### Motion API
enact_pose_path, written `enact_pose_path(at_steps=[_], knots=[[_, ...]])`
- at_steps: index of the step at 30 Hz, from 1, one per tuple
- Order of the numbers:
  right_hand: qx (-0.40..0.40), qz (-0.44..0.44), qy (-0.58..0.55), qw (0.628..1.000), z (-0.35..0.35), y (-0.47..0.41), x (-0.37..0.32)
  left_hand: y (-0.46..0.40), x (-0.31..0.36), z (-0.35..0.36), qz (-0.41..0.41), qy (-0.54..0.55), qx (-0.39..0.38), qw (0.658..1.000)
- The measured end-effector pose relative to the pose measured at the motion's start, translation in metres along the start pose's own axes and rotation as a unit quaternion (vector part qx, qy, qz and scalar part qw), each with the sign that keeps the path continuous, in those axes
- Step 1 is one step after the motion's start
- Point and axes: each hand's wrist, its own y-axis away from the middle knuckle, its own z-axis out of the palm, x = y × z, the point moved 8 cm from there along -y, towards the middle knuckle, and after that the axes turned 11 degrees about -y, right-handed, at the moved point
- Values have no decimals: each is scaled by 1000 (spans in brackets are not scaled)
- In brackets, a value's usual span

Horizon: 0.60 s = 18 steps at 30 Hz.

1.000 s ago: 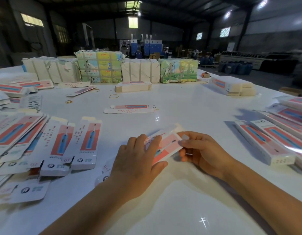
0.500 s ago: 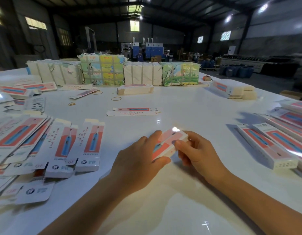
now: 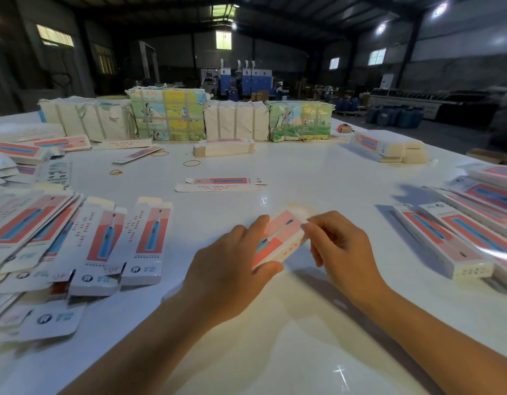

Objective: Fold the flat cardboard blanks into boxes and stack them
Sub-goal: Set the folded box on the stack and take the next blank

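Note:
A pink and white toothbrush box [image 3: 278, 238] is held just above the white table [image 3: 275, 323], opened into a tube. My left hand [image 3: 232, 266] grips its near part, fingers over the top and thumb under the side. My right hand [image 3: 340, 249] pinches the box's far right end, where a pale flap sticks up. Flat blanks [image 3: 101, 240] lie fanned out at the left. Folded boxes [image 3: 446, 240] lie in a row at the right.
One flat blank [image 3: 221, 184] lies in the middle of the table. Wrapped bundles [image 3: 166, 115] line the far edge, with a short stack of blanks [image 3: 223, 147] before them. Rubber bands [image 3: 191, 163] lie loose. More boxes [image 3: 386, 146] sit far right.
The box has gone from a flattish blank to an opened tube and tilted up. My right hand moved from its side to its far end.

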Motion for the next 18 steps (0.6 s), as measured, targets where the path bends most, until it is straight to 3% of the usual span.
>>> enact_pose_path(at_steps=[5, 9, 12, 18], knots=[[-28, 111, -109, 987, 4, 0, 16, 2, 6, -5, 42, -82, 17, 996], [-69, 186, -84, 976, 11, 0, 29, 3, 13, -6, 84, -122, 20, 989], [-76, 173, -99, 977, 12, -2, 31, 3, 14, -6, 96, -143, 15, 985], [-105, 104, 6, 989, 14, -2, 22, 4, 16, -8, 100, -154, 23, 983]])
